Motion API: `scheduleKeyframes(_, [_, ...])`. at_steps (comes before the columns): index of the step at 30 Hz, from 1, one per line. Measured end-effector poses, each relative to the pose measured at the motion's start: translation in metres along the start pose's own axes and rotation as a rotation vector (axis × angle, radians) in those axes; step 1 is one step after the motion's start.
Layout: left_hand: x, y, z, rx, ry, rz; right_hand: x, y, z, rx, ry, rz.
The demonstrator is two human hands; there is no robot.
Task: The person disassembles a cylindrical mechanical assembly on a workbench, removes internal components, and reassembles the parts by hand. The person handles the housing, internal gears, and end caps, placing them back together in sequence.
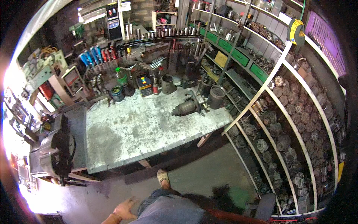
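While the person stands a step short of the workbench [130, 130], the left hand [124, 210] hangs low beside the thigh, fingers loosely spread, palm down and holding nothing. The right hand is out of the picture, so I cannot tell whether it is open or what it has. One sandalled foot [163, 177] is planted just ahead of the left hand on the bare concrete floor [209, 168], toes toward the near bench edge. Nearest the left hand is that front edge. Well beyond it, up and to the right across the scuffed metal top, a grey motor unit [185, 108] lies on its side, touching nothing but the bench. Just past it to the right stands a dark cylindrical housing [216, 96]. Cans and a green bottle [121, 75] crowd the far rim. Off to the left of the hand sits a heavy grey machine [54, 151], and far to the right are white-framed shelves [283, 123] packed with rusty parts. Judging from this stance, the motor unit is too far for an easy reach. It would be handled best by standing square and close to the bench corner nearest it and taking the heavy body with both hands, not one.
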State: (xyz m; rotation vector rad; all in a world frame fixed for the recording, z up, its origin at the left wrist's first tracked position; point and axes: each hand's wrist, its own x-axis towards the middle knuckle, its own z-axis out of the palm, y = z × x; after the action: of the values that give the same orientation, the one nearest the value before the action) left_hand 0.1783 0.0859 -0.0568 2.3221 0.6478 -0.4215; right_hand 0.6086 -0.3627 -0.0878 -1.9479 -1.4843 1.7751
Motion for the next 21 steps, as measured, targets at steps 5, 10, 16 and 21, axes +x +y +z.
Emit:
scheduleKeyframes(5, [0.108, -0.032, -0.073, -0.220, 0.983, -0.353, -0.003, 0.000, -0.068, -0.027, 0.021, 0.086])
scheduleKeyframes(10, [0.229, -0.039, -0.139, -0.591, 1.155, -0.294, 0.023, 0.005, -0.182, -0.228, 0.154, 0.191])
scheduleKeyframes(16, [0.307, 0.009, -0.154, -0.003, 0.967, -0.610, 0.020, -0.003, -0.365, -0.126, 1.012, 0.213])
scheduleKeyframes(21, [0.310, 0.026, -0.161, -0.052, 0.965, -0.659, 0.056, 0.054, -0.502, -0.094, 1.346, 0.193])
